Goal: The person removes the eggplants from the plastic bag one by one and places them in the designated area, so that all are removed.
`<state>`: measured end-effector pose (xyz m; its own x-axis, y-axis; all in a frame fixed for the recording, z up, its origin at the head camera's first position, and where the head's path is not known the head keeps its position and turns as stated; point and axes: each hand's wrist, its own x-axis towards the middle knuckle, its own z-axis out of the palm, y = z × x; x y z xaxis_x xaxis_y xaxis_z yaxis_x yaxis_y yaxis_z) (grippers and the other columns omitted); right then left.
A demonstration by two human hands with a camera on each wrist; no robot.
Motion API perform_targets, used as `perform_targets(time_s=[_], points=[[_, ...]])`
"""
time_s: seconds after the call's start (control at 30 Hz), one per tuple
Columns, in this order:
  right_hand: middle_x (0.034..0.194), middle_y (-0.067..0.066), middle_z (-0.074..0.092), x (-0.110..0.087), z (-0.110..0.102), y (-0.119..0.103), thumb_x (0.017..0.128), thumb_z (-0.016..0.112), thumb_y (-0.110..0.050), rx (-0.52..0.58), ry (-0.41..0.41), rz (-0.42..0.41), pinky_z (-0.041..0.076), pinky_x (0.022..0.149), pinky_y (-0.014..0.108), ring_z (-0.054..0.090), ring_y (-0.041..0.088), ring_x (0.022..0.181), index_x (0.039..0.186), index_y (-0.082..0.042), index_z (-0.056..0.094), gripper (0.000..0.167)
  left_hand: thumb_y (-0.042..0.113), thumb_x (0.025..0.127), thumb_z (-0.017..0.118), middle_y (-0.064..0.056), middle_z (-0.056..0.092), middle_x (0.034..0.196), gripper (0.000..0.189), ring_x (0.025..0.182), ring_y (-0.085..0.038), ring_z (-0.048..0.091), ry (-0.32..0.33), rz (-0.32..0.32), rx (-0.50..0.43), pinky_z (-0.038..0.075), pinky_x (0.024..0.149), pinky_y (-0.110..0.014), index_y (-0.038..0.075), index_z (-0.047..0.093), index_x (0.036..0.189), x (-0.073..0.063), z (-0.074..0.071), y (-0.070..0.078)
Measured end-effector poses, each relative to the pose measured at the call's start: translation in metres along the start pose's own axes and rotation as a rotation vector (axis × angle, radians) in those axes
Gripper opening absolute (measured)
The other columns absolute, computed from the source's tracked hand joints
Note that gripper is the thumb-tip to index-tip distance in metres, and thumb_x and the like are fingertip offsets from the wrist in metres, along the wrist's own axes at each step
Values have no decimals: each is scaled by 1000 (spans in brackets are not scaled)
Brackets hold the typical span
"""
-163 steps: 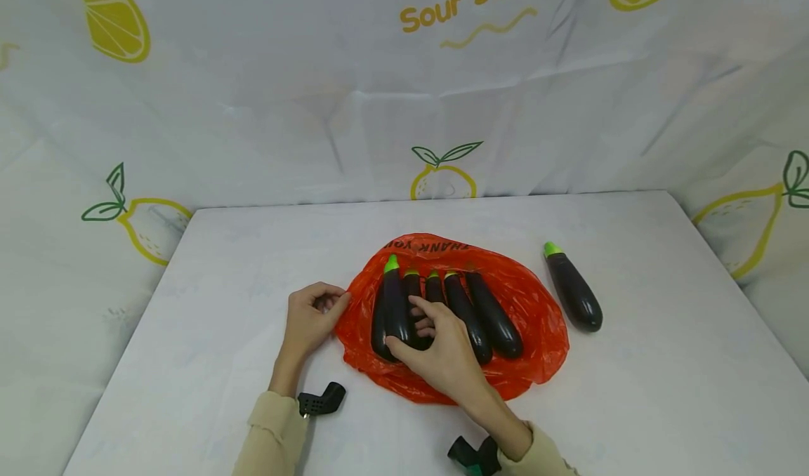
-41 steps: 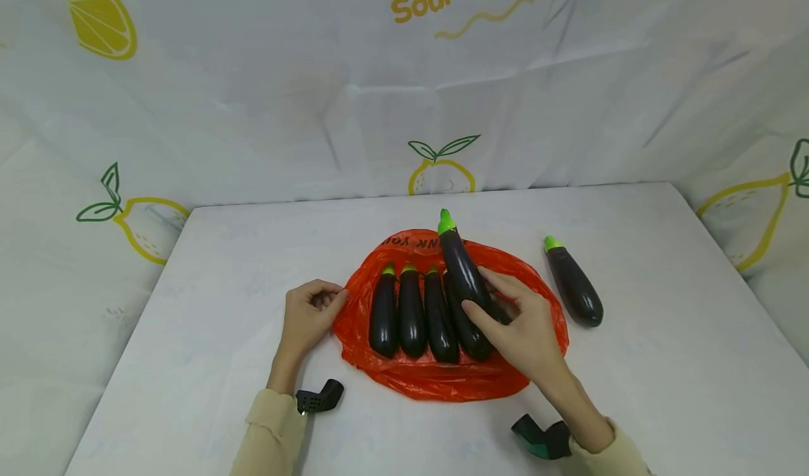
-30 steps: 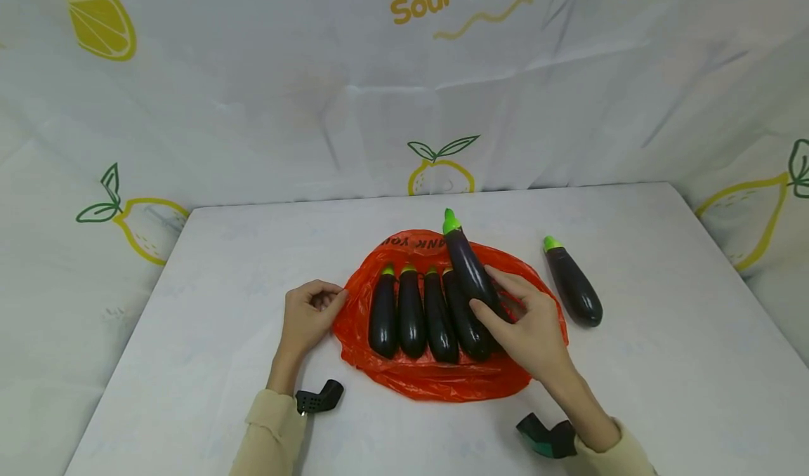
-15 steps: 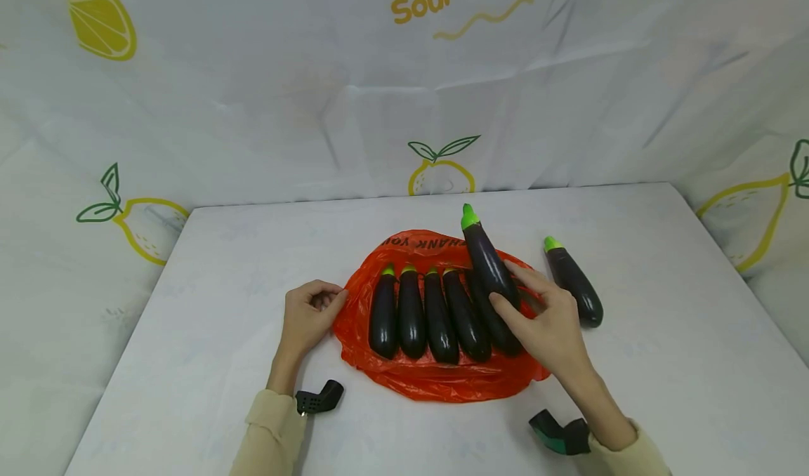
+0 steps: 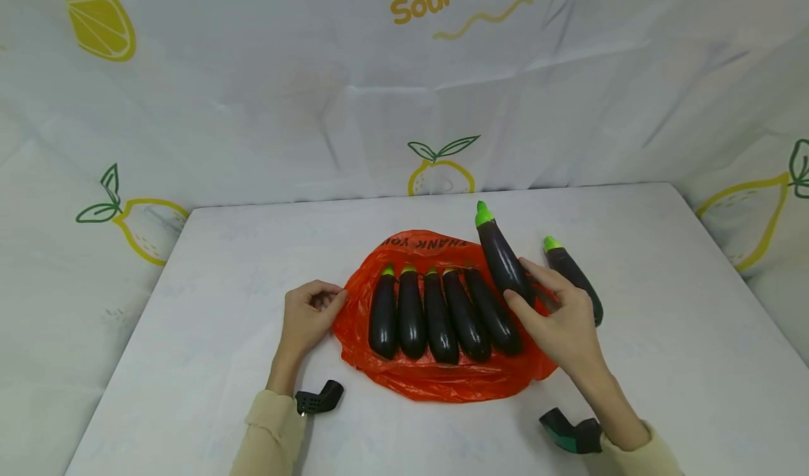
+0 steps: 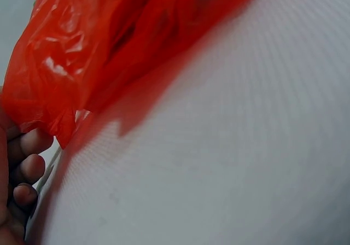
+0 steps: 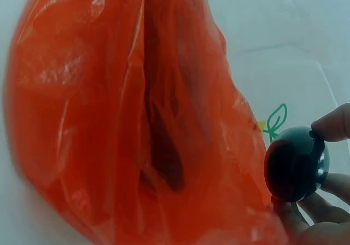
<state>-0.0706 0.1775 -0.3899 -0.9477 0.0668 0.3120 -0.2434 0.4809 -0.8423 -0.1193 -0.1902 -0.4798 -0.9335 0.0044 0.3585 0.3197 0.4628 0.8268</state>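
My right hand [image 5: 562, 318] grips an eggplant [image 5: 502, 258] between thumb and fingers, its green stem end pointing away and up. It is held above the right part of a red plastic bag [image 5: 436, 385]. In the right wrist view, the rounded dark end of this eggplant [image 7: 295, 165] faces the camera. Several more eggplants [image 5: 411, 314] lie side by side on the bag, stems toward the far side. My left hand [image 5: 310, 314] pinches the bag's left edge. In the left wrist view, curled fingers [image 6: 28, 168] sit at the bag's gathered corner [image 6: 65, 127].
One more eggplant [image 5: 571, 272] lies right of the bag, partly behind my right hand. The white table [image 5: 240, 265] ends at a white backdrop [image 5: 265, 111] with lemon prints. Black devices [image 5: 320, 397] sit at both wrists.
Earlier my right hand reached to an eggplant at the left of the bag. It has since carried an eggplant rightward across the others. My left hand has stayed at the bag's edge.
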Motion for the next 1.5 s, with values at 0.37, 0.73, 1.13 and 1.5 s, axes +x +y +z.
perform_targets(time_s=[0.37, 0.73, 1.13, 1.5], points=[[127, 28, 66, 0, -10, 5, 86, 73, 4, -13, 26, -16, 45, 85, 2, 57, -15, 99, 134, 7, 62, 49, 1, 85, 77, -13, 68, 70, 6, 63, -3, 46, 10, -20, 28, 41, 58, -16, -5, 76, 85, 0, 0, 12], [129, 28, 65, 1, -20, 8, 87, 73, 2, -65, 44, 10, 43, 85, 2, 54, -20, 96, 136, 4, 62, 50, 6, 85, 79, -7, 70, 72, 6, 64, -4, 49, 0, 11, 6, 42, 59, -15, 0, 78, 87, 1, 0, 1], [129, 31, 65, 0, -30, 13, 88, 71, 3, -62, 63, 11, 44, 83, 0, 55, -21, 96, 137, 4, 61, 51, 6, 86, 78, -6, 70, 72, 4, 64, -4, 49, -5, 12, 8, 43, 59, -15, 3, 78, 88, 1, -1, -1], [132, 33, 63, 3, -40, 21, 88, 72, 1, -87, 93, 54, 42, 83, 0, 52, -19, 98, 136, 4, 61, 50, 8, 87, 77, -6, 70, 72, 6, 64, -4, 49, -11, 11, 18, 43, 59, -15, 2, 78, 88, 0, -1, -3]])
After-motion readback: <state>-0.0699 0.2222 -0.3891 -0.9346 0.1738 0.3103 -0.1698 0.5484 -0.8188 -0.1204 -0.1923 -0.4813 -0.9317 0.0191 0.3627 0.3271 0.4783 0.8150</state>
